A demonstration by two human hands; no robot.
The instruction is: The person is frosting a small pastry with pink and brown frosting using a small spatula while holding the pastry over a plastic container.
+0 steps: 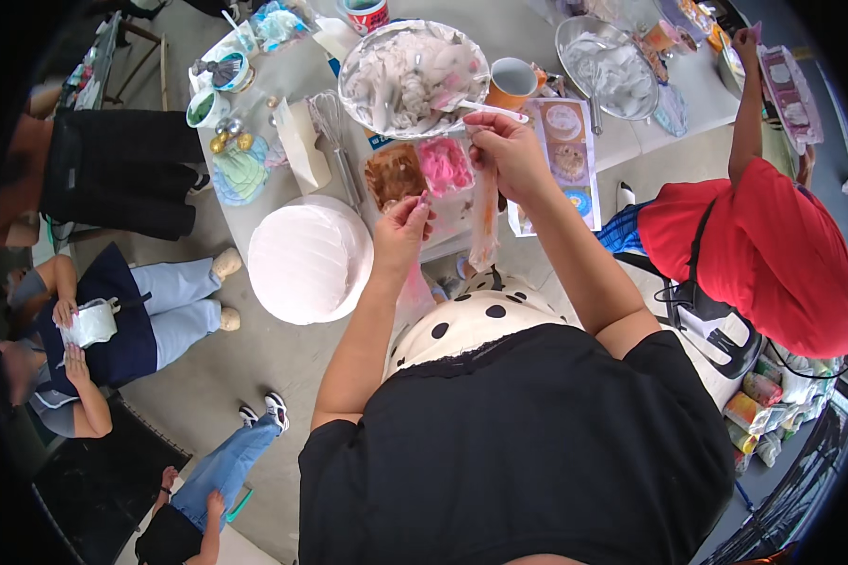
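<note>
My right hand [511,155] is closed on the top of a long, limp, see-through plastic bag [483,226] with orange-brown smears, which looks like a piping bag. My left hand [407,231] is lower and to the left, its fingertips pinched together. A pinkish see-through strip of plastic [415,290] hangs below it. Just beyond my hands lie a tray of brown cream [393,176] and a tray of bright pink cream [445,166]. A spatula [495,110] with a white handle and pink smears rests across the bowl of whitish cream [349,89], right above my right hand.
A round white-coated cake [301,259] stands at the table's left edge, near a whisk [334,132]. An orange cup [512,83], a picture sheet [565,155] and a second metal bowl [561,47] are to the right. A person in red [744,254] stands at right; others stand left.
</note>
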